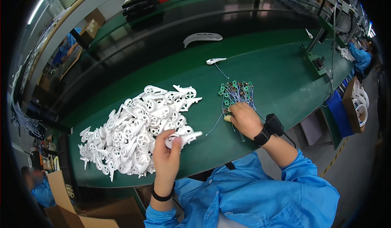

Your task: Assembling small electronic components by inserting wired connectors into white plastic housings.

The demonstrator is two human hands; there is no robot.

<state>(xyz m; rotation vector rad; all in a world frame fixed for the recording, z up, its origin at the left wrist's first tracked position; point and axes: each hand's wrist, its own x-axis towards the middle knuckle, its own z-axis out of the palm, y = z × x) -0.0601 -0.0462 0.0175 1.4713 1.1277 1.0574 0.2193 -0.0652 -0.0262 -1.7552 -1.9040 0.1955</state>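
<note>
The left hand (166, 154) holds a white plastic part (184, 138) just above the near edge of the green worktop (281, 77). The part has a round, spoked ring at one end, half hidden behind the fingertips, and a slim tapering arm at the other. Its long axis lies almost level across the view, the arm pointing to the person's right and slightly away, the ring end toward the left. The left grip is clamped on the part, thumb and fingers closed around the ring end.

Just to the left of that hand lies a big pile (134, 126) of the same white parts, heaped in all directions and spread across the worktop.

The right hand (244, 120) rests knuckles up on the worktop, well apart from the left. Its fingers are curled down onto the near end of a bundle of small green boards (235, 90) with thin blue-grey wires; the grip is closed on the wires, though the fingertips themselves are hidden. A black band sits on that wrist.

Farther off lie a single white part (215, 61) with a wire and a long curved white shell (202, 37).
</note>
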